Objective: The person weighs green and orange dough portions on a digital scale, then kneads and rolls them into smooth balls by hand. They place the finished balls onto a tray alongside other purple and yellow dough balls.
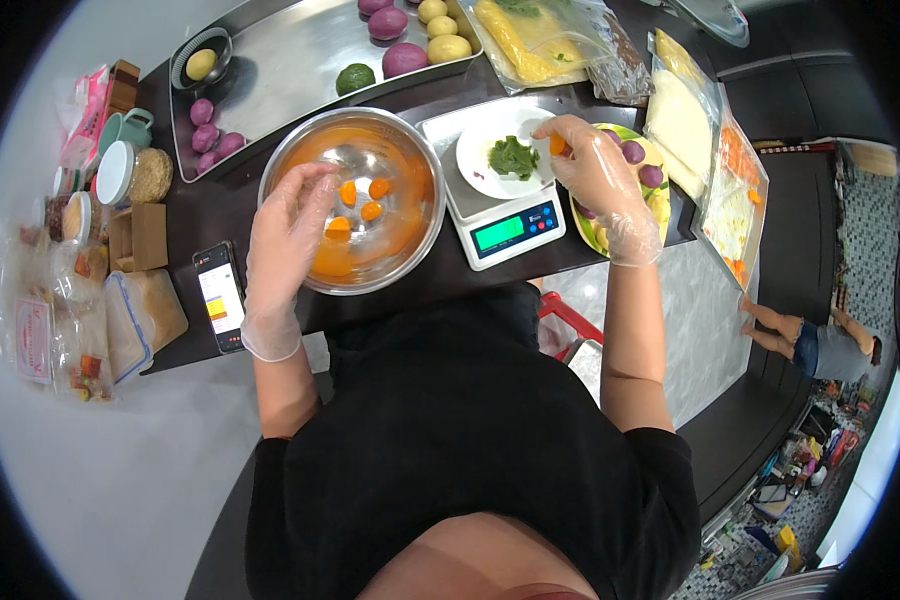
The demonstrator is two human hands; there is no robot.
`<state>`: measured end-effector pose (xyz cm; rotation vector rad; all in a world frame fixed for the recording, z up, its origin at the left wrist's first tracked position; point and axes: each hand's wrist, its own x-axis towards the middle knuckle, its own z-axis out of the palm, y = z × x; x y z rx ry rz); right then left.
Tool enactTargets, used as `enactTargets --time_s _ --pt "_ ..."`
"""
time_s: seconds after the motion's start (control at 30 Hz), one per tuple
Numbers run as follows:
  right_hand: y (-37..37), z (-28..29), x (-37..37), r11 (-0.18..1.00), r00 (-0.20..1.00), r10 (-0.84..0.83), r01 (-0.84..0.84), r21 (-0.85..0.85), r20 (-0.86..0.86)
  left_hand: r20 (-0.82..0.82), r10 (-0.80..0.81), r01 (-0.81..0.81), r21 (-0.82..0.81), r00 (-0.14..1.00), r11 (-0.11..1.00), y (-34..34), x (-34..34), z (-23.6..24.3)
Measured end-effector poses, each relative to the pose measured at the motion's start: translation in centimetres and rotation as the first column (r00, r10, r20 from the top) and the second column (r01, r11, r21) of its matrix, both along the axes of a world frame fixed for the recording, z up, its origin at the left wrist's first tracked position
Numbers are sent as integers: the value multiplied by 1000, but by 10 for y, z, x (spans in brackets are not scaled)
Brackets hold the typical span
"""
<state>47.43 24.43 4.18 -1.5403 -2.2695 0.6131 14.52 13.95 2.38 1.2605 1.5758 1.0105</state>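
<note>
My gloved left hand [290,230] is over the left side of a steel bowl [415,215], fingers loosely bent and nothing visible in them. Several orange pieces [371,210] lie in the bowl. My gloved right hand [595,175] pinches an orange piece [559,145] above the right edge of a white plate [480,175]. Green leaves [513,157] lie on that plate, which sits on a digital scale [515,230]. A yellow-green plate [600,240] with purple and yellow balls is partly hidden under my right hand.
A steel tray [260,80] with colored dough balls spans the back. Bagged yellow food [530,45] and a lined tray [730,200] are back and right. A phone [220,295], jars [120,180] and bags [70,330] stand left. Another person [830,345] is beyond the counter's right end.
</note>
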Motion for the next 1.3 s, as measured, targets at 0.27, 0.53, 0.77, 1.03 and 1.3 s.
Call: enactTargets --time_s 0.27,0.53,0.77,1.03,1.3 --pt "2 2 -20 995 973 96 -97 4 -210 4 -17 17 46 1000 999 1 8 1" --pt "-3 13 -17 997 955 -3 26 73 -296 -33 31 -30 31 999 999 -1 5 3" --pt "-7 19 34 943 859 -333 308 -128 -390 8 30 -30 48 1000 998 4 6 2" --pt "-9 18 30 950 883 -311 278 -143 -351 -57 4 -1 53 998 999 12 14 14" --pt "-10 17 17 968 941 -247 227 -107 -232 -405 -115 165 91 907 982 38 32 46"
